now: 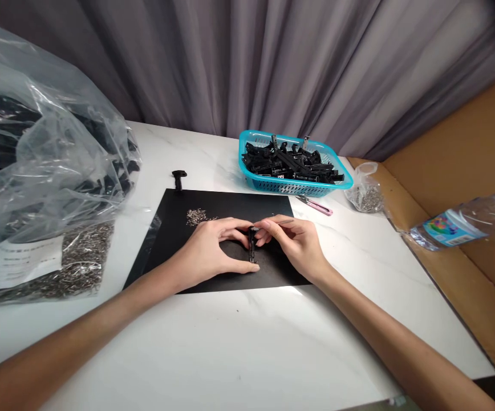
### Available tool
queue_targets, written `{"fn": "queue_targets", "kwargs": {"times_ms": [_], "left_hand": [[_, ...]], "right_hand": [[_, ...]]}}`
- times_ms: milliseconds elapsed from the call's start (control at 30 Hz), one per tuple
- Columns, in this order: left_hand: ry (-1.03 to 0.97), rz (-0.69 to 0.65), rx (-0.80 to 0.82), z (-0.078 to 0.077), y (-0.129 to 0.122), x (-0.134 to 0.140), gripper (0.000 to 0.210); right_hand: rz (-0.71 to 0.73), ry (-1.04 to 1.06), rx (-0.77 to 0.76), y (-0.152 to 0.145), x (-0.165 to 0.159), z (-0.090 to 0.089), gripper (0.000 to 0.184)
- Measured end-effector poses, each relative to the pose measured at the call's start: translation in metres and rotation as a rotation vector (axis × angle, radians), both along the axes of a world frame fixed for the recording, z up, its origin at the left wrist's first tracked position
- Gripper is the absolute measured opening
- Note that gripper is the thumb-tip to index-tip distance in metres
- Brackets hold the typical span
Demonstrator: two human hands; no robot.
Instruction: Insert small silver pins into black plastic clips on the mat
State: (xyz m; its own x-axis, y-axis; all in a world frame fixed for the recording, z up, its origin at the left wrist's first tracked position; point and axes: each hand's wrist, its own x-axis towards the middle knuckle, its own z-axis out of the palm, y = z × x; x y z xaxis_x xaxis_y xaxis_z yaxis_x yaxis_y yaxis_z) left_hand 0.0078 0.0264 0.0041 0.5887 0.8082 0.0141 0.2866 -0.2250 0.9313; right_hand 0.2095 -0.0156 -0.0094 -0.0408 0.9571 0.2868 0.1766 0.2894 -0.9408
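Note:
My left hand (213, 245) is closed around a small, narrow black plastic part (252, 246), its thumb at the near end and its fingers at the far end. The part is held just above a black mat (226, 278). At the part's far end, my right hand (296, 242) is pinched on a slim metal tool (289, 221), mostly hidden by the fingers; its exact kind is unclear. A small pile of tiny metal pins (195, 216) lies on the mat beyond my left hand. Another black plastic part (179, 179) rests at the mat's far left corner.
A blue basket (251, 181) full of black parts stands behind the mat, with a pink-handled cutter (319, 207) before it. Bags of metal pins (87, 260) (369, 197) flank the table. A large clear bag (59, 142) fills the left; a bottle (457, 225) lies by cardboard (457, 154).

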Motion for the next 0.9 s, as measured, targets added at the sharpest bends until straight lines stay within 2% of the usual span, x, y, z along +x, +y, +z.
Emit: {"fn": "queue_targets", "kwargs": {"times_ms": [100,233,300,467,567,700,900], "left_hand": [[0.007,-0.007,0.005,-0.001,0.000,-0.001,0.077],[0.023,-0.019,0.040,-0.002,-0.001,-0.002,0.073],[0.045,-0.029,0.089,-0.002,-0.002,-0.002,0.070],[0.129,-0.006,0.270,-0.001,-0.007,-0.002,0.062],[0.117,0.029,0.361,-0.001,-0.011,-0.004,0.055],[0.060,0.101,0.424,-0.001,-0.012,-0.009,0.057],[-0.039,0.077,0.315,0.010,-0.011,-0.016,0.058]], "right_hand": [[-0.023,-0.015,0.017,0.000,0.001,0.002,0.036],[-0.255,-0.133,0.199,0.000,0.007,0.009,0.045],[-0.311,-0.201,0.259,-0.001,0.009,0.012,0.047],[-0.144,-0.404,0.101,-0.015,-0.004,0.013,0.035],[-0.176,-0.521,0.048,-0.024,-0.019,0.014,0.024],[-0.133,-0.366,-0.075,-0.029,-0.031,0.019,0.032],[-0.066,-0.122,-0.161,-0.032,-0.035,0.027,0.039]]}}
